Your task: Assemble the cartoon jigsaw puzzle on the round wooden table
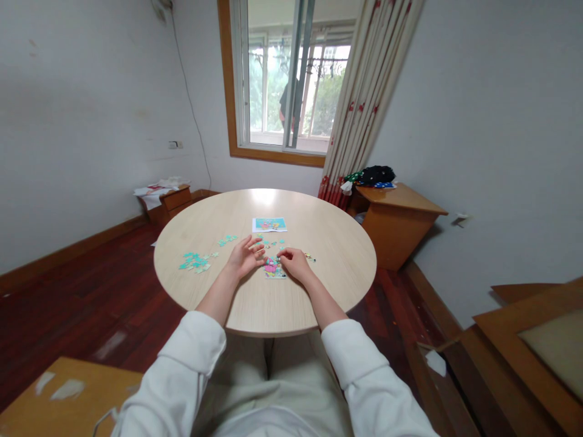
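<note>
A partly joined jigsaw puzzle [275,271], pink and pale in its colours, lies on the round table [273,309] between my two hands. My left hand [246,257] is at its left edge, palm turned inward and fingers apart, holding nothing. At the puzzle's upper right, my right hand [294,264] has thumb and fingertips pinched together on what looks like a small jigsaw piece, mostly hidden by the fingers. Loose teal pieces [195,262] are heaped at the left. Beyond the hands is a printed picture sheet [269,225] with a teal background and pink and yellow figures.
More loose pieces [228,240] lie behind my left hand, with several others between sheet and puzzle. A few stray pieces [311,257] sit right of my right hand. A wooden desk [395,212] with dark cloth stands at the right. A person [289,106] shows through the window.
</note>
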### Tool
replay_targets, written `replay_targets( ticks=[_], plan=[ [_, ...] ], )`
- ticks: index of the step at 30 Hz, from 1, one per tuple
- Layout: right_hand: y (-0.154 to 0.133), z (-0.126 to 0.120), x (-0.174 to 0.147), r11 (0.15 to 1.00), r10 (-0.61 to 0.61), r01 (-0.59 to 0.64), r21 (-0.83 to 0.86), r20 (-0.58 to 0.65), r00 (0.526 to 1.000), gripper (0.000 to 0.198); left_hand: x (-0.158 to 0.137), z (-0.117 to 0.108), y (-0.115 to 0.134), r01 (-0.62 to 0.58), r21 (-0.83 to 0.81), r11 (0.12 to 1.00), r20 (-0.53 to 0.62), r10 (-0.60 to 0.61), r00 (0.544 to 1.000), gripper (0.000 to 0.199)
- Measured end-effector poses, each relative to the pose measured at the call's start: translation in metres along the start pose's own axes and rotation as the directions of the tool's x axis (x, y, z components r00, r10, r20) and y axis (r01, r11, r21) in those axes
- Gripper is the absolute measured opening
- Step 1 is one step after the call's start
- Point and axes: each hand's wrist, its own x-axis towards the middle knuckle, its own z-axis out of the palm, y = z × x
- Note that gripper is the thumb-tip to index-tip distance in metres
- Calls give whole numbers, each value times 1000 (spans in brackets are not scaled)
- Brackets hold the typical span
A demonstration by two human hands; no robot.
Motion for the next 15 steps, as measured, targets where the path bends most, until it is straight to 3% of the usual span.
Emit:
replay_targets(
  ticks=[6, 15],
  plan=[
    [0, 1, 1, 998, -12, 13, -64, 16, 1000, 21, -1, -1, 1, 1, -66, 998, 46, 2, 999, 30],
    [1, 2, 1, 1000, -2, 3, -7, 29, 1000, 26, -4, 0, 1, 22, -116, 993, 68, -14, 998, 36]
  ],
)
